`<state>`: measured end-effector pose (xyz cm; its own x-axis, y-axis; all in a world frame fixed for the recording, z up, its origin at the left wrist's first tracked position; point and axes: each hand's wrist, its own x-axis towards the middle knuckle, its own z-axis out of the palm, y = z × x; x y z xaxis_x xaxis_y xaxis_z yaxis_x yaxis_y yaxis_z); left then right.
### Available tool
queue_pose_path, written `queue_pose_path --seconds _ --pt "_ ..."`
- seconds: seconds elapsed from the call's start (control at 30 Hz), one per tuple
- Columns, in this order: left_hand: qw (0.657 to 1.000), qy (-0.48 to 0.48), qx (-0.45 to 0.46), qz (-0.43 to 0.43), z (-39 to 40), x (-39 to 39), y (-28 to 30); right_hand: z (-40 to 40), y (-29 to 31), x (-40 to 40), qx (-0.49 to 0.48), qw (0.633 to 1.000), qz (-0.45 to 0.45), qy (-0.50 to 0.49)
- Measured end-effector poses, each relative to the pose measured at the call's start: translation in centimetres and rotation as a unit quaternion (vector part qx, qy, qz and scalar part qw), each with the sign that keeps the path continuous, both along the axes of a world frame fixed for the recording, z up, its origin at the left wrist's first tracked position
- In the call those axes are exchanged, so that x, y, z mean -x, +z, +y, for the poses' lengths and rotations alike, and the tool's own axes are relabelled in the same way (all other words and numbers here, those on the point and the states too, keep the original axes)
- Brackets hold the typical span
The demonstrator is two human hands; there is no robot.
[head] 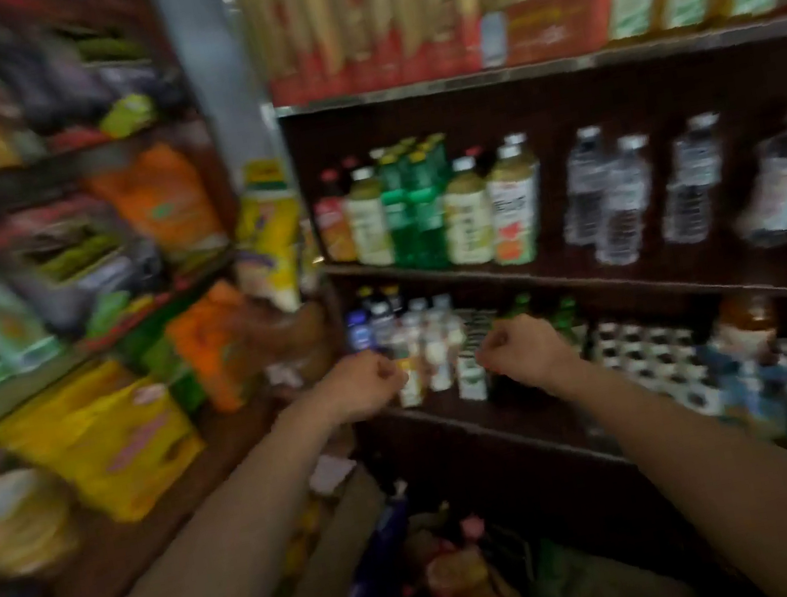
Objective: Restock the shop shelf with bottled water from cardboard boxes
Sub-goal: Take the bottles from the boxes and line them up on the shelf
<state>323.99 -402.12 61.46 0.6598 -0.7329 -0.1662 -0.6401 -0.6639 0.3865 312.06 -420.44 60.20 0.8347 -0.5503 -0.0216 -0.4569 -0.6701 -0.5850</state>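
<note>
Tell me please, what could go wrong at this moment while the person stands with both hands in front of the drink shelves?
1. Both the left hand and the right hand are fists close to the small white bottles; a quick move might knock them over.
2. The water bottles stand near the shelf edge, so a bump could tip one off.
3. The picture is blurred, which suggests fast motion and poor aim.

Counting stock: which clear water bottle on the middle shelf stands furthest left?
The clear ribbed water bottle nearest the white-capped juice bottle; the other clear bottles stand to its right.

Motion blur leaves every label on the shelved goods unreadable.
</note>
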Motion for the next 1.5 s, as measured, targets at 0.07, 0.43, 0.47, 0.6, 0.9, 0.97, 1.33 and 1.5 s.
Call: queue_pose_path --seconds 0.07,0.43,0.47,0.6,0.9,0.97,1.33,1.5 --pt "0.998 0.07 0.002 0.009 7.7 -1.4 -0.4 6.7 -0.4 -3.6 0.002 0.998 0.0 0.067" --pt "0.929 0.365 0.031 0.056 40.8 1.1 -4.2 38.9 -4.5 -13.4 -0.034 0.911 0.065 0.405" --pt "0.917 0.393 0.023 0.059 43.1 1.8 -5.0 41.2 -5.2 -13.4 -0.035 0.9 0.068 0.43" --pt "0.871 0.484 0.033 0.079 50.5 5.2 -8.5 49.6 -8.3 -12.8 -0.039 0.853 0.112 0.509" --pt "0.801 0.562 0.067 0.197 63.2 11.0 -19.1 63.6 -17.4 -8.9 -0.101 0.811 0.226 0.53" --pt "0.793 0.563 0.072 0.223 65.9 12.0 -22.2 66.1 -20.2 -7.7 -0.121 0.806 0.255 0.52" --pt "0.692 0.584 0.1 0.414 73.9 17.1 -41.7 73.9 -40.3 -0.1 -0.169 0.808 0.408 0.39" --pt "0.681 0.571 0.125 0.441 72.4 15.6 -52.6 73.8 -52.1 2.0 -0.191 0.805 0.464 0.316"
